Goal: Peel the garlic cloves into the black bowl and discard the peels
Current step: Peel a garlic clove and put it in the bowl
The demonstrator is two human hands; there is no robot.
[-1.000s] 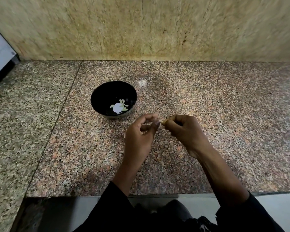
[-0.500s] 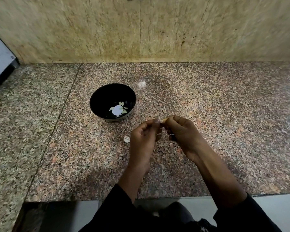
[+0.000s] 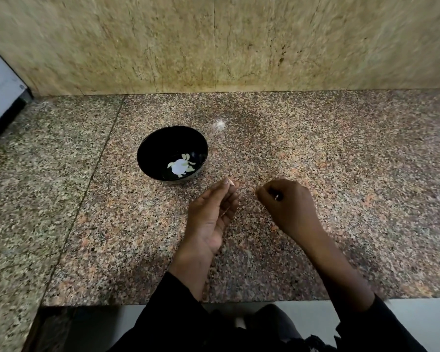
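Nearest, black sleeves (image 3: pixel 178 323) lead up to two hands over the speckled granite surface (image 3: pixel 341 174). The left hand (image 3: pixel 210 217) is turned palm-up with fingers relaxed and loosely cupped, something pale at its fingertips (image 3: pixel 231 182); whether that is a scrap of peel or only a nail, I cannot tell. The right hand (image 3: pixel 287 207) is curled into a loose fist with thumb and forefinger pinched together at their tip, probably round a small garlic clove or peel, though the thing itself is too small to make out.

Just beyond the left hand stands the black bowl (image 3: pixel 148 158), with several pale peeled cloves (image 3: pixel 181 166) at its bottom.

So some cloves look done; at least one seems in hand, and discarding the peels looks not yet done.

Half a second ago the two hands met fingertip to fingertip, working one clove; now they have drawn apart, the left opened, and the loose pale bit beside the left hand no longer shows
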